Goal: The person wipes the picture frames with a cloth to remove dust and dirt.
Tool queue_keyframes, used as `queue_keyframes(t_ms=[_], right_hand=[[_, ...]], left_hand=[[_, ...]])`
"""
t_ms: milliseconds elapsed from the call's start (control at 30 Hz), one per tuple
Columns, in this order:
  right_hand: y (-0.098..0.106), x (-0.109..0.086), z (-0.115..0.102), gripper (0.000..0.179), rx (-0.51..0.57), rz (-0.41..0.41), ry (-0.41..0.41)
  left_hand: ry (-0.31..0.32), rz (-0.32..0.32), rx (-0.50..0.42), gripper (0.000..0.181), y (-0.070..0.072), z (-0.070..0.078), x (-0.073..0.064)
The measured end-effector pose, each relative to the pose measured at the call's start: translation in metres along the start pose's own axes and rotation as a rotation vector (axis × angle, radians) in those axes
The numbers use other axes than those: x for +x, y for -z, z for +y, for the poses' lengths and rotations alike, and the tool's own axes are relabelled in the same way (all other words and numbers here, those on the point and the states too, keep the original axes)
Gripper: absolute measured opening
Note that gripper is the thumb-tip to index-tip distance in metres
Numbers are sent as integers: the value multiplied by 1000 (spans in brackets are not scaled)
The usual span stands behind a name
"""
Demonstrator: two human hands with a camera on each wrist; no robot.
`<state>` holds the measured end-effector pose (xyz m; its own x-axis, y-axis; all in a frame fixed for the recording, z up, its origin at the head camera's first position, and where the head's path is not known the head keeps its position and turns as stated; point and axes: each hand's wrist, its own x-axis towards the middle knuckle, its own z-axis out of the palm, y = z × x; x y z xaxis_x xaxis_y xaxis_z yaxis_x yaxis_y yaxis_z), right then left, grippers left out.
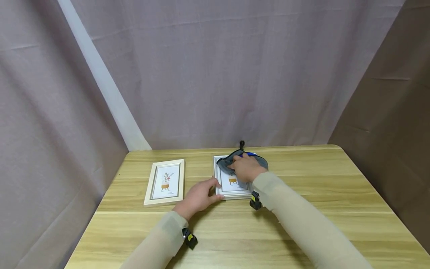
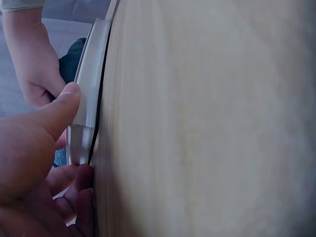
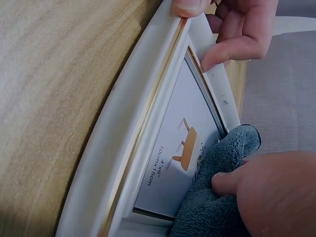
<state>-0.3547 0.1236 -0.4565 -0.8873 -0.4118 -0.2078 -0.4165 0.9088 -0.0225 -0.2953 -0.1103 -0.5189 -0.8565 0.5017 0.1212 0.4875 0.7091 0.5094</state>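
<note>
A white picture frame point(image 1: 235, 196) lies flat near the back of the table, a printed plant-pot picture behind its pane. My left hand point(image 1: 198, 196) grips its near left corner; in the right wrist view the thumb is on the near edge and a finger rests on the left rim. With my right hand point(image 1: 248, 168) I hold a grey-blue cloth point(image 3: 212, 207) bunched against the pane. The cloth covers the upper part of the picture; a black loop shows at its far end. The left wrist view shows the frame's side point(image 2: 91, 94) between thumb and fingers.
A cream picture frame point(image 1: 181, 183) with a similar picture lies to the left on the wooden table point(image 1: 228, 235). A grey-mauve curtain point(image 1: 215, 82) hangs right behind the table's back edge. Brown cloth point(image 1: 399, 123) hangs on the right.
</note>
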Motion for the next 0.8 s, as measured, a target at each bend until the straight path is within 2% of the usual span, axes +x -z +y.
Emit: queue_keyframes(t_ms=[267,800], right_hand=[[2,3,-3,56,38,-17,-15],[4,10,-10,52,38,-38,-42]], left_hand=[[-5,3,-7,36,-1,-3,-1],[3,-4,4,37,0,-4,-1]])
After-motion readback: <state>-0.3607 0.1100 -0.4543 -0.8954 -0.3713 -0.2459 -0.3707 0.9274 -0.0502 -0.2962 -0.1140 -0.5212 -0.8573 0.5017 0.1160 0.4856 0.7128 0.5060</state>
